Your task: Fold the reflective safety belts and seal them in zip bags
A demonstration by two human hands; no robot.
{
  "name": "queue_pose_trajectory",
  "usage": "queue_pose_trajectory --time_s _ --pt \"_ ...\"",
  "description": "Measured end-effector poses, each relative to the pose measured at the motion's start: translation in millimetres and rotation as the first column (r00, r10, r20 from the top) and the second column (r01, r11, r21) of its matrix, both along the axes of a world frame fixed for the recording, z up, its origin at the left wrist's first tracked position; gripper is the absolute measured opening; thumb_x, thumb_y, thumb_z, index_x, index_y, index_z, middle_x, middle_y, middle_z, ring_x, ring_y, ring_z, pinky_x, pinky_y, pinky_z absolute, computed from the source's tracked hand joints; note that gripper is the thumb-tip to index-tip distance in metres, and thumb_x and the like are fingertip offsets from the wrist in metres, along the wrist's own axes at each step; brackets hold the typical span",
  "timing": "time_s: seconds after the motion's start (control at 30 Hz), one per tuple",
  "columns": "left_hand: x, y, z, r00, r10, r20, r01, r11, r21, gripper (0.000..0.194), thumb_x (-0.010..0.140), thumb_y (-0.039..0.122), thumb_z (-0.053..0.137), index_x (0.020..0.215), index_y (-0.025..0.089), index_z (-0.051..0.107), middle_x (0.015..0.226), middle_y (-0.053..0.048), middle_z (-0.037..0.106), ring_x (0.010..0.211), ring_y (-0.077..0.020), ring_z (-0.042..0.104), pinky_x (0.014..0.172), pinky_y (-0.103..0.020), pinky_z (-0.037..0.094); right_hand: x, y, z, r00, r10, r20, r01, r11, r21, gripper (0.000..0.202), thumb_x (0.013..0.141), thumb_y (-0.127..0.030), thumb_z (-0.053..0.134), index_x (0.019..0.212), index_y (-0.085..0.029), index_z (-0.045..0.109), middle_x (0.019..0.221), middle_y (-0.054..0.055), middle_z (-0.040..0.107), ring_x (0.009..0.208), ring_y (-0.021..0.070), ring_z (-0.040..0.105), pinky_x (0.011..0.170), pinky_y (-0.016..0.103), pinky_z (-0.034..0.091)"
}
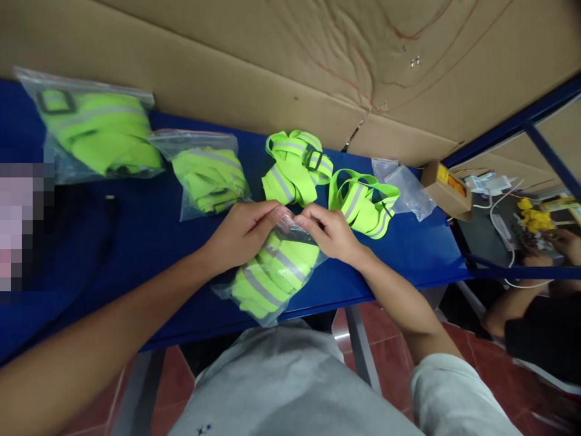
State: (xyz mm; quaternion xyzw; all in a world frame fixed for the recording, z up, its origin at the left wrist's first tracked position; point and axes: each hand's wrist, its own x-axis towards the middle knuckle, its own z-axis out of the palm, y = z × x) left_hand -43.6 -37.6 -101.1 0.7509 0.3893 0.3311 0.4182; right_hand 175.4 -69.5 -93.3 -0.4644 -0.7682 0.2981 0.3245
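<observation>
Both hands (284, 233) pinching bag top (288, 223), thumbs nearly meeting, elbows bent

Tabletop (417, 242): smooth, semi-gloss blue surface. Backing panel (204, 54): matt brown cardboard, creased at upper centre. Bags (200, 175): clear, glossy, wrinkled plastic film. Straps (290, 166): matt fluorescent woven fabric with smooth grey stripes. Shirt (290, 381): soft matt cloth. Floor tiles (385, 339): smooth, glossy red. Small box (445, 188): matt cardboard.
</observation>
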Motion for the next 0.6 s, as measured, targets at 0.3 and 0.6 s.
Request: queue_pose_trajectory --time_s 0.3,0.6 --pt "0 -1 5.6 0.946 -0.198 0.255 0.281 0.894 -0.349 0.066 0.086 0.054 0.079 0.136 0.02 0.052 0.118 -0.01 0.073 0.106 -0.0232 0.071 0.087 -0.033 0.057 17 4 -0.8 0.971 -0.209 -0.118 0.236 0.923 0.304 0.037 0.103 -0.048 0.062 0.08 -0.018 0.065 0.057 -0.006 0.051 0.05 0.0079 0.043 0.051 0.022 0.034" --pt "-57 46 48.3 0.863 0.505 0.014 -0.504 0.859 0.093 0.066 0.094 0.07 0.061 0.134 0.019 0.05 0.09 -0.002 0.072 0.069 -0.0145 0.064 0.065 -0.026 0.056 29 9 15.4 0.921 -0.297 -0.25 0.372 0.861 0.346 0.028 0.109 -0.04 0.05 0.126 -0.022 0.062 0.104 0.006 0.074 0.089 0.0156 0.071 0.08 0.027 0.055"
